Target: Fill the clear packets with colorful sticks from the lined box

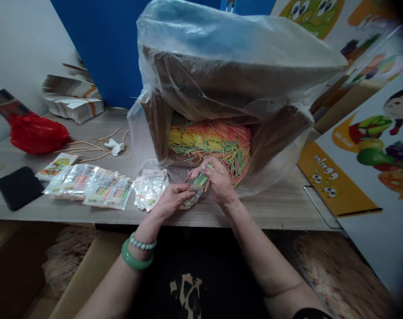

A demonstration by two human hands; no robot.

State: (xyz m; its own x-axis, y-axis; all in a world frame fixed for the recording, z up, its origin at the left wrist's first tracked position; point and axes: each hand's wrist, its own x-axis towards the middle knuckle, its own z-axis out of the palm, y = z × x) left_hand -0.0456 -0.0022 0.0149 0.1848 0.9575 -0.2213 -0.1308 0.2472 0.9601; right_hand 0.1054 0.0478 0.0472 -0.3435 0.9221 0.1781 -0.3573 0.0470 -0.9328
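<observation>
At the table's front edge, my left hand point(176, 196) pinches a small clear plastic bag point(192, 197). My right hand point(219, 180) grips a bundle of thin coloured sticks point(200, 180), mostly green with some yellow and pink. The lower ends of the bundle are at the bag's mouth; how far inside they sit I cannot tell. Just behind both hands lies a cardboard box point(277, 133) lined with clear plastic, its open side facing me. A heap of loose pink, yellow and green sticks point(209, 141) fills its bottom. Left of my left hand is a pile of flat printed bags point(151, 188).
Filled printed packets point(108, 189) lie in a row to the left, near a black pad point(20, 187). Behind them are a red plastic bag point(38, 135), loose brown strips point(91, 153) and stacked cards point(75, 106). Printed cartons point(341, 177) stand at the right.
</observation>
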